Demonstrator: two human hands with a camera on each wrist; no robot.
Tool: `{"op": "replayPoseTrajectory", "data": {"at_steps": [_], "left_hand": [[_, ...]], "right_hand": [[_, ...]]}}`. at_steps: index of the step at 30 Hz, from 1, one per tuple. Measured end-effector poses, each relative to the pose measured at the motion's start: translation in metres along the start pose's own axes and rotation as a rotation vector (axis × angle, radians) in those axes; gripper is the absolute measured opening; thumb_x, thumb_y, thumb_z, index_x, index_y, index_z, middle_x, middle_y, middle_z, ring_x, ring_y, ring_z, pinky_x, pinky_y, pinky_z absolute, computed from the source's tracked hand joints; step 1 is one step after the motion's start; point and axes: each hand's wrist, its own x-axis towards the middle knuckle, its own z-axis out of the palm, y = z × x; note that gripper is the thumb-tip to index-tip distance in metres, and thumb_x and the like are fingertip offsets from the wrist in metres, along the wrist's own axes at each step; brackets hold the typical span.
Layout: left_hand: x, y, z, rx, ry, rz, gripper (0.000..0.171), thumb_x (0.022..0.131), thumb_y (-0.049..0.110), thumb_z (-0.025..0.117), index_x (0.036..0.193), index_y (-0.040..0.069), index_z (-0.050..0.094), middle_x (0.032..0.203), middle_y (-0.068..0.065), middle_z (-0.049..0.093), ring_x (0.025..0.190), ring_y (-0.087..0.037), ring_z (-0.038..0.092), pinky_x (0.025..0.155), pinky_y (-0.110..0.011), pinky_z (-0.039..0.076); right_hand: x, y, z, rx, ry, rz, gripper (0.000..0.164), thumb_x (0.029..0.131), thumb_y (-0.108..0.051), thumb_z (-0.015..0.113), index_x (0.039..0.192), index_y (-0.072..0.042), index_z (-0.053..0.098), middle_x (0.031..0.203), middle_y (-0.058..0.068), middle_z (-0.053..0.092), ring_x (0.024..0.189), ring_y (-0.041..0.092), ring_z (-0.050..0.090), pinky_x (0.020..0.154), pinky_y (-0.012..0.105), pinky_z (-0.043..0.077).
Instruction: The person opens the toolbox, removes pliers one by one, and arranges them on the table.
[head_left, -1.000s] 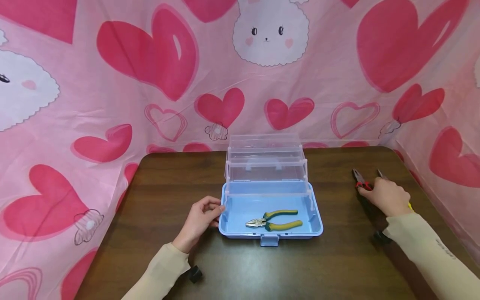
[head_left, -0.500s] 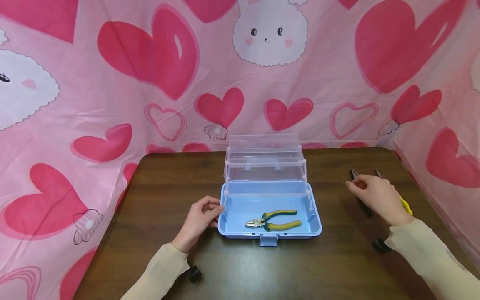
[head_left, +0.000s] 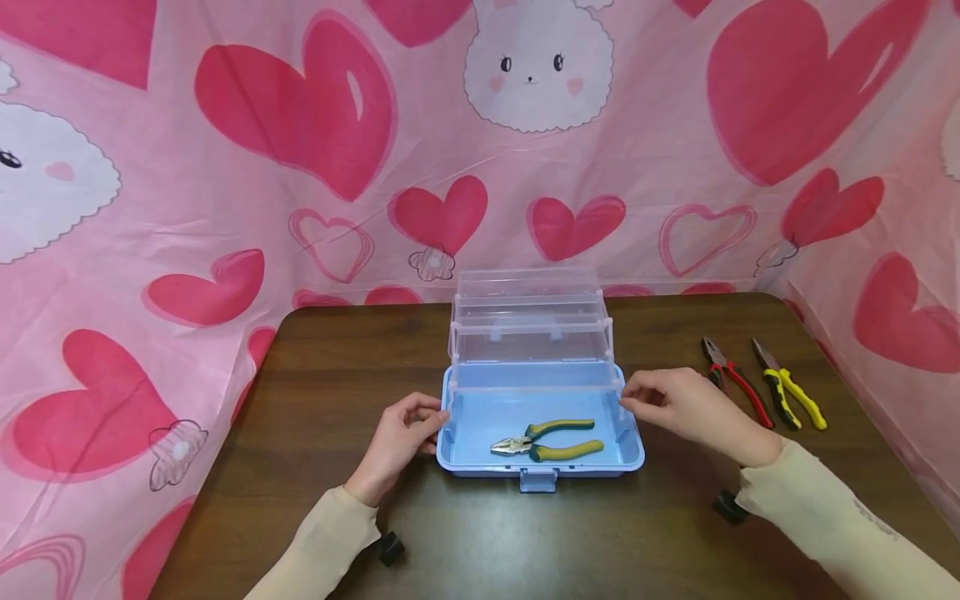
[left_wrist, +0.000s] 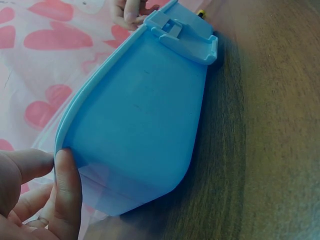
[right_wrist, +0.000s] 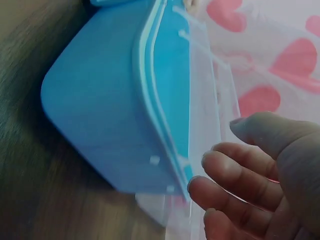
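A light blue plastic toolbox (head_left: 480, 408) stands on the table, its clear lid and trays (head_left: 534, 346) raised toward the back. Combination pliers with yellow-green handles (head_left: 573, 451) lie inside its base. My left hand (head_left: 397, 437) pinches the box's left rim between thumb and fingers; in the left wrist view that hand (left_wrist: 42, 195) grips the rim beside the blue wall (left_wrist: 135, 110). At the right rim is my right hand (head_left: 678, 408), holding nothing. The right wrist view has this hand (right_wrist: 260, 185) with loosely bent fingers, fingertips right by the box edge (right_wrist: 145, 75).
On the table's right side lie red-handled pliers (head_left: 748, 396) and, beside them, long-nose pliers with yellow and black handles (head_left: 804, 398). The brown wooden table (head_left: 360, 350) meets a pink heart-patterned cloth (head_left: 420, 150) at the back and sides. A latch (head_left: 538, 481) juts from the toolbox front.
My right hand has moved left from above the red-handled and yellow-handled pliers to the toolbox's right rim, uncovering both pliers. The left hand and the box stay in place.
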Motion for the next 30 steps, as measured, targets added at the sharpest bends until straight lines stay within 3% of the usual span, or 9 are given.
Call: {"op": "replayPoseTrajectory", "data": {"at_steps": [6, 12, 18, 23, 30], "left_hand": [[0.0, -0.001, -0.001, 0.01, 0.001, 0.006, 0.027, 0.096, 0.016, 0.077, 0.116, 0.001, 0.069, 0.096, -0.015, 0.072, 0.07, -0.019, 0.064, 0.062, -0.028, 0.059], [0.0, -0.001, -0.001, 0.007, -0.002, 0.003, 0.027, 0.096, 0.015, 0.077, 0.117, 0.0, 0.069, 0.096, -0.015, 0.072, 0.07, -0.02, 0.064, 0.062, -0.028, 0.059], [0.001, -0.001, 0.0, -0.006, -0.005, -0.008, 0.026, 0.096, 0.014, 0.077, 0.116, 0.0, 0.069, 0.097, -0.015, 0.072, 0.072, -0.02, 0.065, 0.063, -0.028, 0.06], [0.001, 0.0, 0.0, -0.009, -0.007, -0.017, 0.027, 0.096, 0.015, 0.077, 0.117, 0.001, 0.068, 0.098, -0.015, 0.073, 0.071, -0.02, 0.065, 0.063, -0.028, 0.06], [0.001, 0.0, -0.001, -0.007, -0.008, -0.013, 0.027, 0.096, 0.014, 0.077, 0.117, 0.0, 0.068, 0.097, -0.014, 0.073, 0.071, -0.019, 0.065, 0.062, -0.028, 0.059]], "right_hand": [[0.01, -0.013, 0.008, -0.022, -0.041, -0.109, 0.012, 0.09, -0.016, 0.082, 0.1, -0.018, 0.076, 0.077, -0.018, 0.064, 0.067, -0.002, 0.052, 0.057, 0.022, 0.05], [0.017, -0.02, 0.019, -0.021, -0.152, -0.219, 0.016, 0.09, -0.017, 0.083, 0.106, -0.016, 0.078, 0.096, -0.011, 0.074, 0.078, 0.002, 0.06, 0.07, 0.028, 0.059], [0.023, -0.026, 0.031, -0.045, -0.224, -0.252, 0.021, 0.091, -0.023, 0.082, 0.111, -0.017, 0.077, 0.103, -0.008, 0.073, 0.088, 0.01, 0.066, 0.08, 0.031, 0.06], [0.026, -0.03, 0.041, -0.071, -0.25, -0.295, 0.026, 0.092, -0.026, 0.081, 0.116, -0.016, 0.076, 0.108, -0.006, 0.071, 0.095, 0.013, 0.067, 0.086, 0.035, 0.06], [0.033, -0.032, 0.055, -0.145, -0.245, -0.405, 0.038, 0.091, -0.03, 0.083, 0.123, -0.013, 0.074, 0.109, -0.001, 0.07, 0.096, 0.009, 0.062, 0.085, 0.032, 0.058]]}}
